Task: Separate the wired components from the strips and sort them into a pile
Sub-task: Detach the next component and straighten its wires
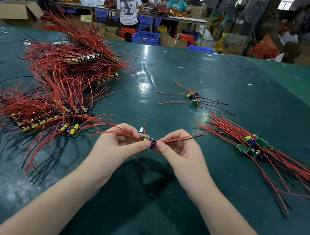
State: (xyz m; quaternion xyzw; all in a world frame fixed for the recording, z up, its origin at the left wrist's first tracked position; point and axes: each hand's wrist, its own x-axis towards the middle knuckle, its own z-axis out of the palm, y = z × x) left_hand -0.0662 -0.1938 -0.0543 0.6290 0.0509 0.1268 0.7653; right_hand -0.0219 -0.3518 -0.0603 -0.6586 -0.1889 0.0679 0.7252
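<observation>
A dark green tabletop (176, 70) fills a busy workshop. At centre, left hand (125, 143) and right hand (175, 149) pinch one small wired board (148, 140), seemingly to snap it apart. Unsplit strips (55, 88) lie at ten o'clock, the sorted pile (253, 144) at three.

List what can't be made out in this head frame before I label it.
- Small board piece, head view: the fingertips of the left hand and right hand cover its ends, so whether it is one module or two unsnapped is unclear.
- Stack of strips: red wires bury the boards; no count possible.
- Sorted pile: wires run off the right edge.
- Component markings: too small.
</observation>
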